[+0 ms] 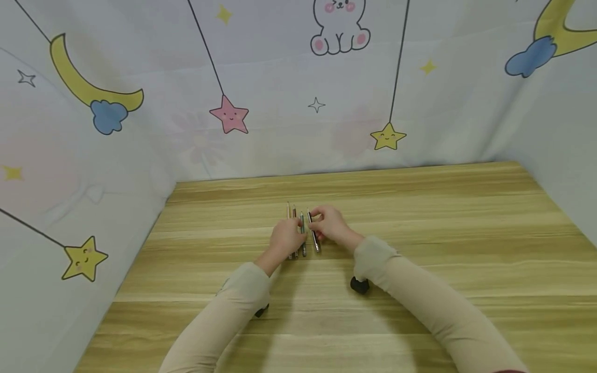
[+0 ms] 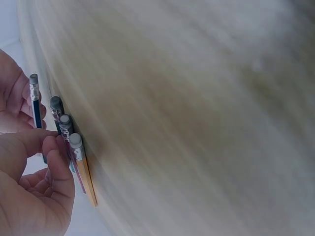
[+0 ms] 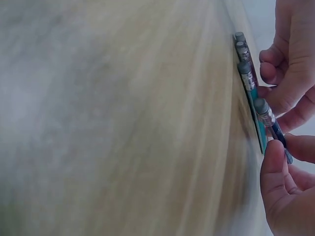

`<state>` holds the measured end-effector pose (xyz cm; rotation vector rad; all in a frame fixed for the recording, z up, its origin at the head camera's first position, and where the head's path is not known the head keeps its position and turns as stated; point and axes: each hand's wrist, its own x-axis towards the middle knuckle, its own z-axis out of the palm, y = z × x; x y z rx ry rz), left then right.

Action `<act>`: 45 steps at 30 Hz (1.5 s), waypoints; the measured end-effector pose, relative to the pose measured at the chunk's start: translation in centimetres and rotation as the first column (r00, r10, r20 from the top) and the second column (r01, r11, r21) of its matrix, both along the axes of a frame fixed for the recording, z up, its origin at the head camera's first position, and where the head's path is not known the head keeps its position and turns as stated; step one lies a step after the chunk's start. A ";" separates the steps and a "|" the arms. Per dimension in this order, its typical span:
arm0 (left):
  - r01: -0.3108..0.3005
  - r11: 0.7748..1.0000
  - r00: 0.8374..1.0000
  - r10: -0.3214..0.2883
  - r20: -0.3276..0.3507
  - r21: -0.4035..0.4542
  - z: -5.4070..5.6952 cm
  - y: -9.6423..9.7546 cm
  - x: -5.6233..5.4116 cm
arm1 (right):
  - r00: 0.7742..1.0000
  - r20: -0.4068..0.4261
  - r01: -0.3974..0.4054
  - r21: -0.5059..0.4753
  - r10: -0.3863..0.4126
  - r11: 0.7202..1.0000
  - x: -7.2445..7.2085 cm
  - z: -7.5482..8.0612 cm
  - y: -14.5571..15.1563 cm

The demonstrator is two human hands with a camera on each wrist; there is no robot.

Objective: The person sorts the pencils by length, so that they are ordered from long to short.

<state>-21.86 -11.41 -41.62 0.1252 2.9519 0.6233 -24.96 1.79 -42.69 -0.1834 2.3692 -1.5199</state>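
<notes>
Four pencils with grey erasers lie side by side, erasers toward me. My right hand (image 1: 330, 223) pinches the dark blue pencil (image 1: 313, 233) between thumb and fingers, and its eraser end is tilted up in the right wrist view. My left hand (image 1: 286, 237) is over the other pencils, its thumb and fingertip at the teal pencil (image 3: 253, 91). Left of that one are a maroon pencil (image 1: 294, 211) and a yellow-orange pencil (image 2: 84, 169), close together on the table and partly hidden by the left hand.
The wood-grain table (image 1: 420, 217) reaches back to a pale cloth backdrop (image 1: 280, 67) printed with stars and moons. Cloth also hangs at the left and right sides. A black wrist device (image 1: 359, 285) sits under the right cuff.
</notes>
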 end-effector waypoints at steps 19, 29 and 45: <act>-0.005 1.000 1.000 0.005 -0.007 -0.018 0.2 0.2 -0.2 | 0.998 -0.049 -0.040 0.131 0.047 0.991 -0.3 -0.5 -0.5; -0.007 1.000 1.000 0.007 0.003 -0.010 0.2 0.4 -0.1 | 0.999 0.019 -0.042 0.130 0.040 0.991 -0.2 -0.5 -0.3; -0.029 0.999 1.000 0.030 0.003 -0.013 0.3 0.6 -0.3 | 0.998 0.048 -0.048 0.076 0.045 0.996 -0.4 -0.6 -0.3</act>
